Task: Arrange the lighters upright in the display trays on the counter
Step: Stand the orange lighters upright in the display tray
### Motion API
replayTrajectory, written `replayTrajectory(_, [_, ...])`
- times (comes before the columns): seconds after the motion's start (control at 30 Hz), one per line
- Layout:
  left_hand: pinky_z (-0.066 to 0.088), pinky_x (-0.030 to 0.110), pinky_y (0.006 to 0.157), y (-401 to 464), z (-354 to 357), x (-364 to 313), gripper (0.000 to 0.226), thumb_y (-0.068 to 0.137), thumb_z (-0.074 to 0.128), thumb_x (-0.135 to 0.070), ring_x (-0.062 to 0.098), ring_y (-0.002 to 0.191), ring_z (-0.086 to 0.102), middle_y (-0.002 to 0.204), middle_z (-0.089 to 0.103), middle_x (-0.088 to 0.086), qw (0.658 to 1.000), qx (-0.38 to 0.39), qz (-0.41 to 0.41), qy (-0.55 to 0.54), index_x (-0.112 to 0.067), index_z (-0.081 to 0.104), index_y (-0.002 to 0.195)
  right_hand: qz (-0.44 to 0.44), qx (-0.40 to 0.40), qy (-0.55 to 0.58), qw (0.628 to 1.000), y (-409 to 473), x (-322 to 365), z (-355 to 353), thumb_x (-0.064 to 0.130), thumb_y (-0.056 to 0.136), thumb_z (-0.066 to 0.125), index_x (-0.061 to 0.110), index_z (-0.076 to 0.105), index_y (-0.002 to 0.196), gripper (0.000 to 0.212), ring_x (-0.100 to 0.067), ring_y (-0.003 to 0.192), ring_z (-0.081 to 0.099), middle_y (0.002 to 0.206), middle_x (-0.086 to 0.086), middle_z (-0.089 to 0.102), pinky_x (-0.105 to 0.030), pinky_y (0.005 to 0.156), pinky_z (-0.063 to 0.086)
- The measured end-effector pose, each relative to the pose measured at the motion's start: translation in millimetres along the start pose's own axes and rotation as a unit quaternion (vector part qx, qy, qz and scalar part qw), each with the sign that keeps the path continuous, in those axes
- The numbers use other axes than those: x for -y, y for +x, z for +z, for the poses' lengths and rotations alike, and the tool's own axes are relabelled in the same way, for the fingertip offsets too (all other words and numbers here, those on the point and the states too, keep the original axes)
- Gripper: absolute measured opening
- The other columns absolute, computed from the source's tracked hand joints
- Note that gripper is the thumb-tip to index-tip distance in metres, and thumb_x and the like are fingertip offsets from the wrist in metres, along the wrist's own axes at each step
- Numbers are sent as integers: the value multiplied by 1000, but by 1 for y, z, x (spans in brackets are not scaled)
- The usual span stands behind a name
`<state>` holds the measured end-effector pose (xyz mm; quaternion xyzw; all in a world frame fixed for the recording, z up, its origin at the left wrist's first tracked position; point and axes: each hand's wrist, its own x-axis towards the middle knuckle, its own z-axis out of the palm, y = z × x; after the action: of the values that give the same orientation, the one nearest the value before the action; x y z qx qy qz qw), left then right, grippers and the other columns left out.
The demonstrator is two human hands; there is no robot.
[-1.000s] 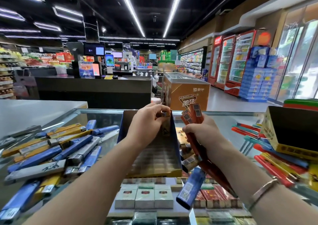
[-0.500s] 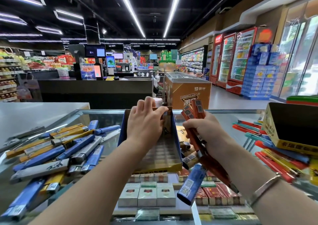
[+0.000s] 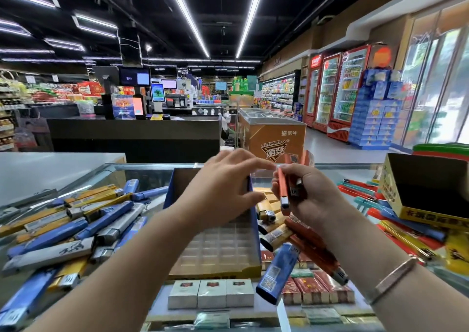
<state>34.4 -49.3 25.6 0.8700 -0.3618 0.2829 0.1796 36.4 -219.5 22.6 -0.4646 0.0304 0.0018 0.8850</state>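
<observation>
The left hand (image 3: 223, 187) hovers over the blue-walled cardboard display tray (image 3: 218, 245) with its gridded clear insert, fingers loosely spread and holding nothing, fingertips reaching toward the right hand (image 3: 304, 194). The right hand grips a bundle of slim orange-red lighters (image 3: 285, 192), 1 of them sticking out in front, so a handover looks to be the step in hand. No lighter stands in the grid slots that show; the far rows are hidden behind the left hand, so I cannot tell there. By my reckoning the job is barely begun. A heap of blue, yellow and grey lighters (image 3: 76, 225) lies flat on the glass tabletop (image 3: 330, 171) to the left, more orange and blue ones (image 3: 291, 240) lie just beside the tray on its right, and red, teal and yellow lighters (image 3: 396, 220) spread under a yellow cardboard tray (image 3: 429, 194) at far right, whose inside is dark.
</observation>
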Motion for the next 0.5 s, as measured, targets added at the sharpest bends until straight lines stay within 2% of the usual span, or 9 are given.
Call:
replayTrajectory(0.1, [34, 30, 90, 3, 8, -19, 45, 73, 71, -40, 16, 109, 47, 117, 55, -5, 989, -19, 133, 53, -41, 58, 116, -3, -9, 48, 999, -1, 3, 0, 2, 87, 55, -2, 48, 113, 28, -23, 75, 61, 93, -17, 60, -27, 49, 54])
replayTrajectory(0.17, [37, 30, 85, 3, 12, -23, 31, 73, 73, -37, 22, 105, 54, 112, 61, -1, 980, -61, 178, 71, -32, 68, 103, 0, 16, 45, 999, -3, 4, 2, 2, 86, 55, -2, 47, 117, 32, -20, 69, 60, 84, -14, 59, -26, 49, 54])
replayTrajectory(0.23, [47, 32, 81, 3, 13, -24, 23, 76, 73, -34, 21, 99, 59, 105, 65, -1, 976, -91, 192, 51, -24, 71, 96, 17, 57, 25, 998, -5, 2, 3, 3, 86, 54, -4, 49, 115, 30, -19, 69, 57, 83, -13, 56, -27, 54, 55])
replayTrajectory(0.3, [55, 37, 75, 4, 10, -25, 21, 77, 71, -33, 17, 92, 62, 98, 68, -3, 981, -131, 140, -27, -20, 71, 93, 35, 87, 10, 996, -6, 0, 5, 3, 86, 52, -4, 53, 104, 19, -18, 67, 57, 82, -14, 55, -25, 51, 54])
replayTrajectory(0.37, [56, 35, 67, 4, 2, -22, 21, 76, 69, -37, 10, 81, 64, 89, 69, -7, 970, -195, 57, -132, -21, 70, 90, 33, 92, -12, 995, -8, -4, 7, 2, 87, 53, -3, 55, 92, 8, -17, 61, 61, 75, -14, 60, -24, 48, 53])
replayTrajectory(0.43, [54, 21, 61, 4, -6, -15, 19, 76, 67, -37, 0, 69, 62, 80, 65, -15, 952, -258, 2, -167, -26, 66, 91, 15, 88, -65, 994, -9, -6, 7, 1, 83, 58, -2, 54, 97, 14, -17, 54, 64, 71, -14, 65, -24, 48, 52])
replayTrajectory(0.5, [47, 8, 57, 3, -13, -1, 15, 78, 68, -29, -6, 63, 60, 76, 61, -23, 938, -294, -41, -182, -25, 64, 91, -11, 77, -125, 989, -8, -7, 5, 0, 78, 63, 0, 52, 107, 31, -17, 53, 64, 79, -15, 65, -24, 47, 51])
